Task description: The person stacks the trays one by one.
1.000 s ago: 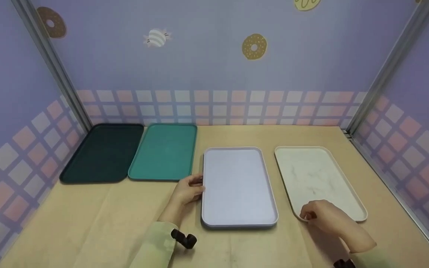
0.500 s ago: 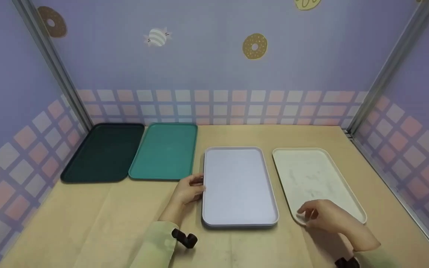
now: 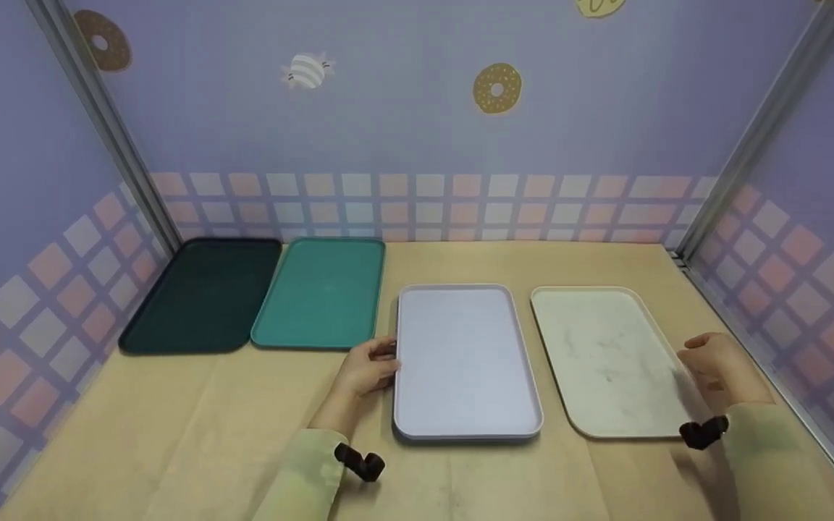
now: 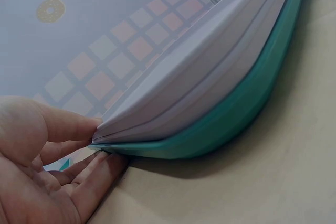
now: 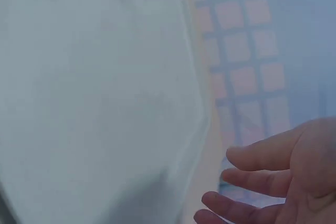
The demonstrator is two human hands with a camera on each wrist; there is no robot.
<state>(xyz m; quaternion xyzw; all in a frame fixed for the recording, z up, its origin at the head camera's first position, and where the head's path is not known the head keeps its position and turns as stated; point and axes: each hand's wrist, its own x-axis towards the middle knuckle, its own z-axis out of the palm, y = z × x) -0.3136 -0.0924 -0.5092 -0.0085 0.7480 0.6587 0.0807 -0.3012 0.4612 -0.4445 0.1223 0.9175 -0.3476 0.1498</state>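
Note:
A stack of trays (image 3: 464, 362), lavender on top with a teal one at the bottom, lies in the middle of the head view. My left hand (image 3: 363, 373) grips the stack at its left edge. In the left wrist view the thumb (image 4: 73, 124) meets the lavender rim, while other fingers (image 4: 100, 182) curl at the teal underside. To the right lies a cream tray (image 3: 609, 362) with grey marbling. My right hand (image 3: 725, 369) hovers by its right edge, fingers relaxed and holding nothing. The right wrist view shows the fingers (image 5: 257, 156) apart from the tray's rim.
A black tray (image 3: 203, 297) and a teal tray (image 3: 321, 293) lie side by side at the back left of the wooden-toned table (image 3: 192, 434). Patterned wall panels (image 3: 417, 108) with metal posts enclose the table's back and sides.
My right hand has let go of the cream tray's near left corner and moved right to its right edge. The cream tray has shifted slightly left. My left hand has stayed put.

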